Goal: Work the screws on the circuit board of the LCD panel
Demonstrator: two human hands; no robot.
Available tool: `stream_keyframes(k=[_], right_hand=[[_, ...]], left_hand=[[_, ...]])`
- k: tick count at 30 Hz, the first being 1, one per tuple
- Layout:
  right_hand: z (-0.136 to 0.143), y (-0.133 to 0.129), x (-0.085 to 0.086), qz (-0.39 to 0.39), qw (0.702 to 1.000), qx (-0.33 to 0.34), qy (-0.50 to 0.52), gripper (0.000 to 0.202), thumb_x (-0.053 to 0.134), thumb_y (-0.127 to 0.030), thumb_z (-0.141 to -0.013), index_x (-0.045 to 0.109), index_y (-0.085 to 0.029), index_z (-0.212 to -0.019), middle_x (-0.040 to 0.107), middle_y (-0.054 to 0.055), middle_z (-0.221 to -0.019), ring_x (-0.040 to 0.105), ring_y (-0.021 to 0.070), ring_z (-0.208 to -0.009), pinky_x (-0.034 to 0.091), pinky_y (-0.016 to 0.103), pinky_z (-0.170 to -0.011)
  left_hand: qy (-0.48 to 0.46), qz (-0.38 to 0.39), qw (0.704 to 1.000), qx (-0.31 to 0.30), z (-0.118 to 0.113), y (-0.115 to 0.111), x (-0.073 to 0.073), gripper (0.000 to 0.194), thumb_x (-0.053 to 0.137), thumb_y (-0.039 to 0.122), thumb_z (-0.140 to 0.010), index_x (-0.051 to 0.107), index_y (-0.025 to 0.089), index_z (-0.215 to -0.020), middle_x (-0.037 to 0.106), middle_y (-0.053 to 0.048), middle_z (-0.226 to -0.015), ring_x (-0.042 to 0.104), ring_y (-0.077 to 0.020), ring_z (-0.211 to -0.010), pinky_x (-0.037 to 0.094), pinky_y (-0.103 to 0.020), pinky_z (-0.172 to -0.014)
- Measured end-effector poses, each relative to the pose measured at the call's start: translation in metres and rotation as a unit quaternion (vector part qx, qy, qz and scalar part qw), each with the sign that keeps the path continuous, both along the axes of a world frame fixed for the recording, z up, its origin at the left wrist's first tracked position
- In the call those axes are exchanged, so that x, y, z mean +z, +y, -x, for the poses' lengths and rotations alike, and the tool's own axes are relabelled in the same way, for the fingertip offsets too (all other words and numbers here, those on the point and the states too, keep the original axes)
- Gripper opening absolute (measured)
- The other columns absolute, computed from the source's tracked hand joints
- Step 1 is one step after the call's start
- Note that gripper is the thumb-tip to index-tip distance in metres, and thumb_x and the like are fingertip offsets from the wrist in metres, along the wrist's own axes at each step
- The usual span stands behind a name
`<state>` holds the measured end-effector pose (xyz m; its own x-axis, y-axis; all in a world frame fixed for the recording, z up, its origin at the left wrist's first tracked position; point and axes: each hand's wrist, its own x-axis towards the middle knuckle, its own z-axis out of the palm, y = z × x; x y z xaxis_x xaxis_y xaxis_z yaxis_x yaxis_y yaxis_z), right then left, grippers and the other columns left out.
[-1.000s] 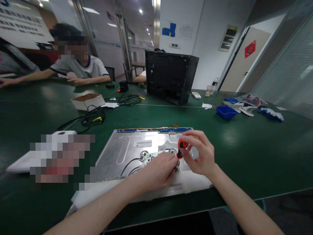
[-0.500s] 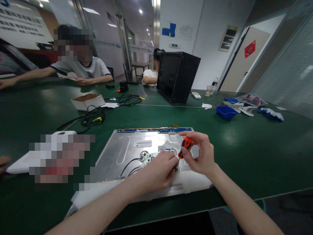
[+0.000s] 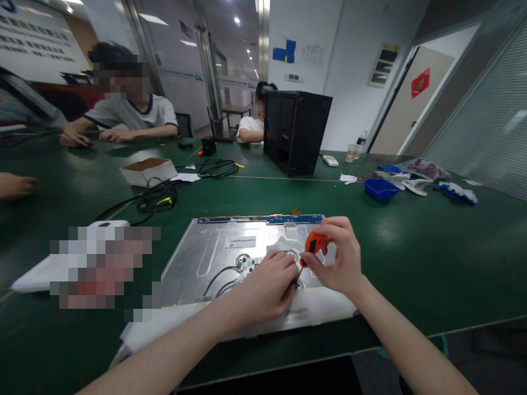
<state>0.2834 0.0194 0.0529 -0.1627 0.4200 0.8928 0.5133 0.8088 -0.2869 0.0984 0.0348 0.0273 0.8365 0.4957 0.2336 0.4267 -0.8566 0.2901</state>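
A metal display panel [image 3: 193, 247] lies face down, with a thin blue circuit strip [image 3: 247, 220] along its far edge. In my right hand [image 3: 338, 258], pinched by the handle, is an orange and black screwdriver [image 3: 314, 243]. Its shaft slants down to the left and the tip ends beside the left fingers. My left hand [image 3: 272, 280] rests closed over a small green circuit board [image 3: 247, 266]; what its curled fingers hold is hidden. Black wires [image 3: 218, 277] run from that board. White foam sheet [image 3: 164, 323] lies along the panel's near edge.
Beyond the panel stands a black computer case [image 3: 294, 131]. Coiled black cables [image 3: 156, 197] and a small cardboard box [image 3: 148, 171] lie to the left. At right are a blue tray [image 3: 381, 188] and gloves [image 3: 457, 192]. Two people sit across the green table [image 3: 411, 263].
My right fingers have shifted on the screwdriver and its handle has turned slightly. My left hand stays in place. Across the table, a person has drawn an outstretched arm in.
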Motion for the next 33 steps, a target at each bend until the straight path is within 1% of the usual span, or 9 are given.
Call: stream_keyframes(k=[4,6,10,15,20,23,28,31,33], right_hand=[[0.0004,0.0010,0.0007,-0.008,1.000,-0.006,0.001,0.037,0.071,-0.020,-0.084,0.054,-0.026,-0.116,0.054,0.002,-0.096,0.051,0.0101,-0.059,0.044,0.022,-0.043],[0.0011,-0.0002,0.0019,-0.011,1.000,0.002,-0.007,0.036,0.067,-0.016,-0.085,0.055,-0.025,-0.118,0.058,0.004,-0.099,0.054,0.0108,-0.060,0.046,0.023,-0.043],[0.0019,-0.0022,0.0029,0.003,0.999,0.041,-0.012,0.042,0.057,-0.010,-0.087,0.053,-0.022,-0.126,0.067,0.008,-0.108,0.062,0.0129,-0.065,0.050,0.024,-0.045],[0.0022,-0.0003,-0.0018,0.002,0.998,0.064,0.021,0.042,0.067,-0.014,-0.086,0.050,-0.023,-0.123,0.070,0.007,-0.106,0.064,0.0122,-0.064,0.051,0.022,-0.045],[0.0026,0.0005,-0.0039,0.011,0.998,0.060,0.029,0.042,0.066,-0.017,-0.087,0.046,-0.024,-0.123,0.071,0.007,-0.105,0.062,0.0116,-0.060,0.050,0.022,-0.046],[0.0017,-0.0001,-0.0026,0.021,0.998,0.057,0.017,0.040,0.062,-0.016,-0.089,0.046,-0.024,-0.125,0.069,0.009,-0.109,0.063,0.0130,-0.066,0.052,0.024,-0.048],[0.0000,-0.0014,0.0008,0.019,0.998,0.056,0.002,0.038,0.056,-0.013,-0.089,0.051,-0.023,-0.126,0.063,0.009,-0.111,0.064,0.0165,-0.079,0.053,0.025,-0.052],[0.0000,-0.0024,0.0030,0.011,0.998,0.059,-0.011,0.039,0.051,-0.010,-0.089,0.052,-0.023,-0.127,0.060,0.009,-0.111,0.062,0.0162,-0.077,0.053,0.026,-0.051],[0.0003,-0.0025,0.0040,0.002,0.998,0.058,-0.012,0.038,0.052,-0.011,-0.089,0.052,-0.022,-0.125,0.058,0.009,-0.107,0.060,0.0159,-0.075,0.052,0.026,-0.050]], left_hand=[[-0.010,0.002,1.000,-0.003,0.0000,0.0003,-0.0014,0.011,0.050,0.012,-0.084,0.057,0.018,-0.090,0.064,-0.009,-0.101,0.056,-0.0259,-0.096,0.042,-0.043,-0.094],[-0.007,0.000,1.000,-0.005,0.0000,0.0008,-0.0022,0.012,0.050,0.013,-0.084,0.058,0.018,-0.092,0.063,-0.010,-0.101,0.056,-0.0261,-0.096,0.041,-0.044,-0.094],[-0.003,-0.005,1.000,-0.004,0.0001,0.0010,-0.0021,0.009,0.050,0.013,-0.085,0.057,0.018,-0.088,0.063,-0.009,-0.097,0.056,-0.0250,-0.092,0.042,-0.043,-0.092],[-0.003,0.002,1.000,-0.004,0.0004,0.0001,0.0003,0.010,0.051,0.012,-0.084,0.057,0.018,-0.089,0.063,-0.009,-0.098,0.056,-0.0247,-0.092,0.041,-0.042,-0.092],[0.002,0.006,1.000,-0.004,0.0004,-0.0003,0.0015,0.012,0.051,0.012,-0.083,0.059,0.018,-0.091,0.063,-0.009,-0.099,0.056,-0.0256,-0.094,0.042,-0.043,-0.092],[0.004,0.005,1.000,-0.003,0.0001,-0.0001,0.0013,0.012,0.051,0.012,-0.084,0.059,0.017,-0.091,0.062,-0.009,-0.099,0.056,-0.0255,-0.094,0.042,-0.043,-0.092],[0.000,0.000,1.000,-0.004,0.0001,0.0000,0.0006,0.006,0.052,0.013,-0.084,0.056,0.017,-0.086,0.062,-0.008,-0.097,0.056,-0.0243,-0.092,0.041,-0.043,-0.093],[0.000,-0.002,1.000,-0.001,0.0002,-0.0001,0.0003,0.006,0.053,0.012,-0.083,0.056,0.017,-0.085,0.062,-0.008,-0.096,0.056,-0.0243,-0.092,0.041,-0.043,-0.094],[-0.001,-0.002,1.000,0.000,0.0004,-0.0001,0.0004,0.006,0.053,0.012,-0.083,0.056,0.018,-0.085,0.063,-0.008,-0.097,0.056,-0.0244,-0.092,0.041,-0.043,-0.094]])
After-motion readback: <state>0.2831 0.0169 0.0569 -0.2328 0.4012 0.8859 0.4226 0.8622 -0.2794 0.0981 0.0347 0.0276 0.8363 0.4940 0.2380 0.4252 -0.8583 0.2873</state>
